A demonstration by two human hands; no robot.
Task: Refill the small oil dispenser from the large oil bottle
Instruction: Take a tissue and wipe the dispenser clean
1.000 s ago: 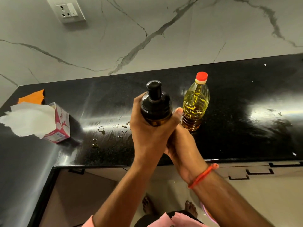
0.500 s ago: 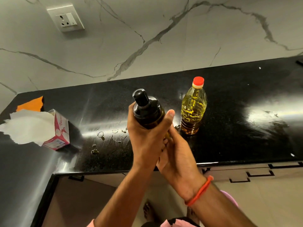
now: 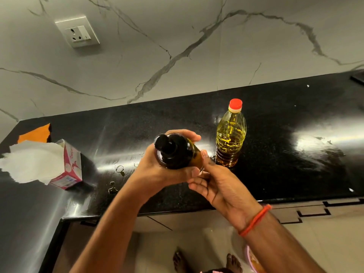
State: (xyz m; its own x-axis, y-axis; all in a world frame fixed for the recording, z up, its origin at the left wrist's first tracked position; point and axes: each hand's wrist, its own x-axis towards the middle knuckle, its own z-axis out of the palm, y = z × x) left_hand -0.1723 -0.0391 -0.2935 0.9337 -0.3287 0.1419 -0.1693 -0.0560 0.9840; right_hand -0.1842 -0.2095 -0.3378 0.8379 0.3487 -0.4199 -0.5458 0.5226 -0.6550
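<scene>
The small dark dispenser (image 3: 175, 152), with a black pump top, is tilted with its top toward the left and toward me above the counter's front part. My left hand (image 3: 157, 170) grips its upper body, fingers wrapped round it. My right hand (image 3: 216, 184) holds its lower end from below, thumb against the amber glass. The large oil bottle (image 3: 230, 138), clear plastic with yellow oil and a red cap on, stands upright on the black counter (image 3: 285, 154) just right of the dispenser, untouched.
A pink tissue box (image 3: 67, 166) with white tissue spilling out lies at the left, an orange cloth (image 3: 35, 133) behind it. Small oil drops (image 3: 118, 174) dot the counter left of my hands. A wall socket (image 3: 78, 32) sits on the marble backsplash.
The dispenser has gone from nearly upright to strongly tilted, its pump top swinging left and toward me. My left hand's fingers now wrap over its body; my right hand stays at its base.
</scene>
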